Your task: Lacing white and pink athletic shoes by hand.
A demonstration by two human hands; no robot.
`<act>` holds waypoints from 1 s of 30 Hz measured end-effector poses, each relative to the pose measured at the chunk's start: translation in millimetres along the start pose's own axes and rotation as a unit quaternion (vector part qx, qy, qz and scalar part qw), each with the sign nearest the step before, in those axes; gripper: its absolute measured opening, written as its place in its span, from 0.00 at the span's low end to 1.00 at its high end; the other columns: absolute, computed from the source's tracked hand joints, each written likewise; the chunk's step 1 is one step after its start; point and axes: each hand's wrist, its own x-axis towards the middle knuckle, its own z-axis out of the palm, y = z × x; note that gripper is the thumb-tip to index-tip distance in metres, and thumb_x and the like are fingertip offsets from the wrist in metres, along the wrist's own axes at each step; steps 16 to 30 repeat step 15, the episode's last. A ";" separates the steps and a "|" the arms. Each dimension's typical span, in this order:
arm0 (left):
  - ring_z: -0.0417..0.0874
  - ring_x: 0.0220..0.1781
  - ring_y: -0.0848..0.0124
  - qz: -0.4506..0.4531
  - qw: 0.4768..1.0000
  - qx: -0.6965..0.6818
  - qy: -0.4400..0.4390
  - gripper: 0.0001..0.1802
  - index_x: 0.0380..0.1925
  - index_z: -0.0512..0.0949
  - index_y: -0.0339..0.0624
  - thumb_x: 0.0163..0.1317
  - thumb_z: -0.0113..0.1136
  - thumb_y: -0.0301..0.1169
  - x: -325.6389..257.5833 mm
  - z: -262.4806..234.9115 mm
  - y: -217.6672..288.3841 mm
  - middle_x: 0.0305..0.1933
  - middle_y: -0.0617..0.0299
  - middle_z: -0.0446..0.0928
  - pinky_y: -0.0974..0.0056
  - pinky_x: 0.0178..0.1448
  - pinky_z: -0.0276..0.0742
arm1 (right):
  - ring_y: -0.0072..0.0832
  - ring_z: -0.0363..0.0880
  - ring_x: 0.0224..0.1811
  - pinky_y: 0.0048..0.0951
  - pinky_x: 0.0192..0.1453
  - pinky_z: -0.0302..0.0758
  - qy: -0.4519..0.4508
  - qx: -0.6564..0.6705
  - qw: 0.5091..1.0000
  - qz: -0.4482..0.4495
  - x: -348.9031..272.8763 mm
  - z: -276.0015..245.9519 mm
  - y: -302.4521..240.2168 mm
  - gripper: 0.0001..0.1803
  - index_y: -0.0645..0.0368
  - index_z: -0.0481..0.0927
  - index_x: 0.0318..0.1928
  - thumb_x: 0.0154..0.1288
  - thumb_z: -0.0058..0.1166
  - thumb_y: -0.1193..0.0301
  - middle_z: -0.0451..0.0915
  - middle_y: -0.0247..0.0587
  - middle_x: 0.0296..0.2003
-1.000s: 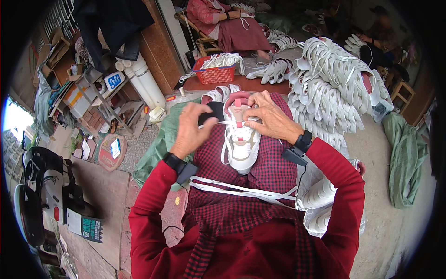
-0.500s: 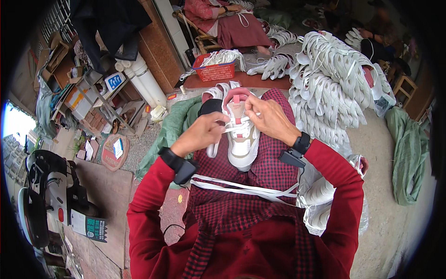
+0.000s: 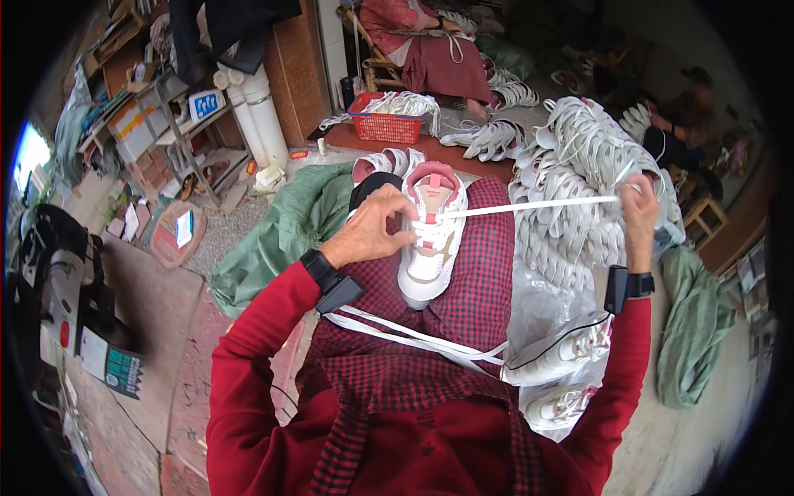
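Observation:
A white sneaker (image 3: 428, 263) with pink lining and beige trim rests on my lap, toe toward me. My left hand (image 3: 376, 227) is at its left side, fingers curled and gripping it near the eyelets. Out to the right, my right hand (image 3: 638, 207) is closed on a flat white shoelace (image 3: 538, 203). The lace runs taut and nearly level from the sneaker's eyelets to that fist. More white laces (image 3: 413, 337) lie across my checked apron (image 3: 480, 285).
Stacked white shoes (image 3: 571, 207) stand to the right, with sneakers (image 3: 571, 347) on plastic below. Green sacks (image 3: 281, 227) lie at the left. A red basket (image 3: 387, 128) of laces stands ahead, near a seated person (image 3: 430, 62). A scooter (image 3: 78, 306) is at far left.
My right hand has swung from the sneaker far out to the right, drawing the lace out straight. My left hand has moved in against the sneaker's left side.

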 end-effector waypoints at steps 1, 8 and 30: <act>0.76 0.44 0.65 -0.004 1.000 -0.005 0.011 0.12 0.35 0.79 0.41 0.51 0.72 0.26 -2.6 1.6 -3.1 0.44 0.60 0.73 0.63 0.51 0.72 | 0.10 0.56 0.24 0.20 0.26 0.52 -0.010 -0.004 1.000 -0.007 -0.2 -2.8 5.2 0.07 0.54 0.77 0.41 0.65 0.61 0.71 0.65 0.15 0.22; 0.69 0.48 0.58 -0.052 0.972 0.207 0.102 0.09 0.33 0.80 0.45 0.59 0.64 0.37 -0.9 4.5 -8.2 0.42 0.57 0.72 0.53 0.50 0.60 | 0.37 0.84 0.43 0.33 0.49 0.77 -0.195 -0.128 0.964 -0.130 -46.0 103.7 17.2 0.15 0.63 0.80 0.48 0.67 0.59 0.67 0.84 0.47 0.39; 0.76 0.50 0.62 0.028 0.997 -0.020 0.071 0.08 0.26 0.79 0.35 0.58 0.64 0.28 2.2 -9.3 -44.5 0.45 0.56 0.75 0.59 0.57 0.70 | 0.44 0.81 0.48 0.43 0.54 0.74 -0.378 -0.217 0.893 -0.111 -71.4 215.3 -70.8 0.17 0.61 0.80 0.46 0.69 0.54 0.60 0.82 0.57 0.40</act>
